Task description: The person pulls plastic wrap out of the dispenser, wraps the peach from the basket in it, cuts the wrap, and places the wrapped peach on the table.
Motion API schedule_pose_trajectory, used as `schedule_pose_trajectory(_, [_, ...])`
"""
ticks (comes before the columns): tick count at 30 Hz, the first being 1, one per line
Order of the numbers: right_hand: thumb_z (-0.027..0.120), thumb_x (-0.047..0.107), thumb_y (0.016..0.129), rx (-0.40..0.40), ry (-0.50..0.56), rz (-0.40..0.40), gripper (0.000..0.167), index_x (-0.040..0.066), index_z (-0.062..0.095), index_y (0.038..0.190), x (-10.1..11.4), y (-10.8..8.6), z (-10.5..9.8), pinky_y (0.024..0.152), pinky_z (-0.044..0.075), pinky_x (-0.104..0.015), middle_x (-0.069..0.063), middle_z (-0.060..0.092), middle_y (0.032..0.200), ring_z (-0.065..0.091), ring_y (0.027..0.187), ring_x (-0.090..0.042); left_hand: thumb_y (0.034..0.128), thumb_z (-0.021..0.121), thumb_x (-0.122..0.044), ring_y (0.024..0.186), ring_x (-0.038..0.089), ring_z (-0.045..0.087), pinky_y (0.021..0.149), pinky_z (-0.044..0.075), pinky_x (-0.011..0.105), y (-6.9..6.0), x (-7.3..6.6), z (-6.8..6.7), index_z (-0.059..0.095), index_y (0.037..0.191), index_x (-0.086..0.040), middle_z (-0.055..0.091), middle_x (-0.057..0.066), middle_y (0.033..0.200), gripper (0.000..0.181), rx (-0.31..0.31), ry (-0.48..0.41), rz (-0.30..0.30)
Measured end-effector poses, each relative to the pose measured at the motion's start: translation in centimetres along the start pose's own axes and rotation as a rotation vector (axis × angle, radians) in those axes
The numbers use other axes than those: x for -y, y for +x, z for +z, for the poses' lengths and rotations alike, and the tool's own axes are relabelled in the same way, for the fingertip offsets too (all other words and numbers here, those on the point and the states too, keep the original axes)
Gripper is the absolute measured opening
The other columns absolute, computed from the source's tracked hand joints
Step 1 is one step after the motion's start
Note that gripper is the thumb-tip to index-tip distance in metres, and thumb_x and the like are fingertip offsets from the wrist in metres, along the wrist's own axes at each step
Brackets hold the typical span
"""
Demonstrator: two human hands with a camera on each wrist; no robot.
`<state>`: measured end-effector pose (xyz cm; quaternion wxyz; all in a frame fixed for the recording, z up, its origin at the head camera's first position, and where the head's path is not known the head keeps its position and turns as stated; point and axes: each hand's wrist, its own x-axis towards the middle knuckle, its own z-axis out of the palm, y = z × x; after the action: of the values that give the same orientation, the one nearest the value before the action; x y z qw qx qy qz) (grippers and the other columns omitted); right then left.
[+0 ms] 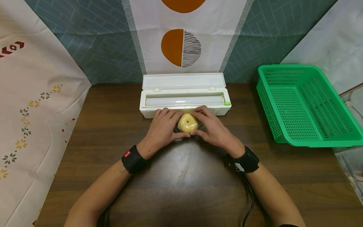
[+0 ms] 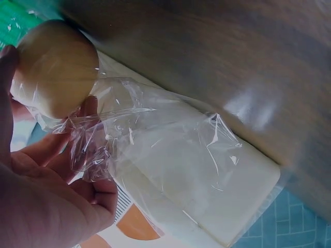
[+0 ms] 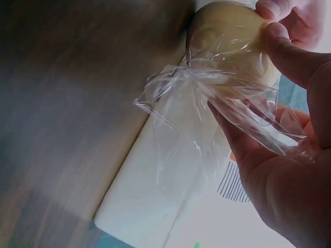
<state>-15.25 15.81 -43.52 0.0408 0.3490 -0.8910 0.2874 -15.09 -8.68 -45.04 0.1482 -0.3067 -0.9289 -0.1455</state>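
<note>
A round yellow fruit [image 1: 188, 123], like an apple or pear, with a small dark spot on top, is held between both hands in front of the white cling film dispenser [image 1: 182, 111]. Clear cling film [image 3: 199, 98] covers the fruit and bunches beside it. On its left side, my left hand [image 1: 163, 127] grips the fruit and film, fingers curled behind. My right hand [image 1: 211, 127] does the same from the right. In the right wrist view, both thumbs meet close to the fruit, and the right fingers hold gathered film. The fruit's underside is hidden in the head view.
The dispenser's lid [image 1: 183, 82] stands raised, showing a film roll [image 1: 184, 101] and a green slider [image 1: 227, 103]. A green basket [image 1: 304, 142] is at the right on the brown wooden table [image 1: 181, 195]. Patterned cloths [image 1: 99, 41] hang behind. A black cable [image 1: 250, 198] runs by the right forearm.
</note>
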Motion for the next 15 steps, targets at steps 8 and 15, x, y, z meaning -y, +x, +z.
schedule_pose_trajectory(8, [0.090, 0.023, 0.088, -0.002, -0.023, 0.000, 0.071, 0.000, 0.055, 0.145, -0.03, -0.40, 0.12, 0.110, 0.050, -0.045, -0.015, 0.056, 0.143, 0.058, 0.132, -0.029, 0.0786, 0.078, -0.075, 0.103, 0.028, 0.059, 0.088, 0.042, 0.046, -0.02, 0.02, 0.06, 0.068, 0.137, -0.013, 0.072, 0.006, 0.125, 0.086, -0.015, 0.011, 0.012])
schedule_pose_trajectory(15, [0.090, 0.028, 0.088, 0.004, -0.053, 0.013, 0.069, -0.002, 0.060, 0.142, 0.07, -0.36, -0.08, 0.113, 0.047, -0.048, -0.017, 0.057, 0.145, 0.054, 0.136, -0.032, 0.0809, 0.076, -0.074, 0.108, 0.029, 0.061, 0.092, 0.044, 0.047, -0.05, 0.14, 0.20, 0.070, 0.134, -0.013, 0.072, 0.006, 0.126, 0.081, -0.016, -0.001, 0.012])
